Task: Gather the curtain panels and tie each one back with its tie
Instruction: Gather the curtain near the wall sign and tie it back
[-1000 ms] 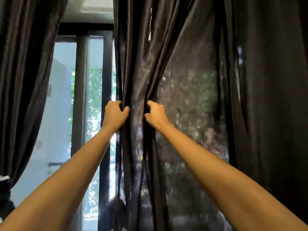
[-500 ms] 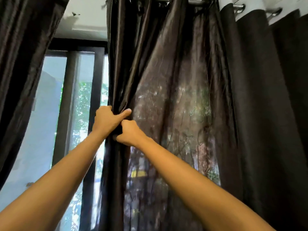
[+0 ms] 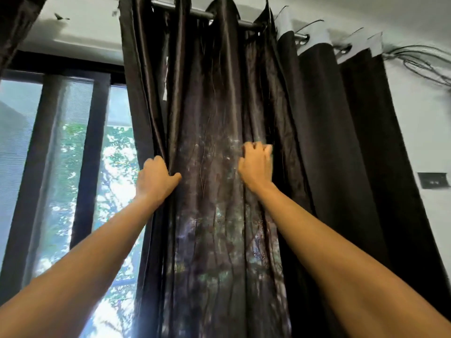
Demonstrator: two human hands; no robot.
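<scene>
Now the left hand [image 3: 156, 181] grips the curtain [image 3: 212, 113] at its window-side edge, below the rod [image 3: 202, 13]; the right hand [image 3: 256, 164] curls into a fold further right. Best draw both together evenly, stacking pleats, not tugging downward.

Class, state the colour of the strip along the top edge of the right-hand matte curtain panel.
The strip is white, topping the dark curtain panel; head view.
</scene>
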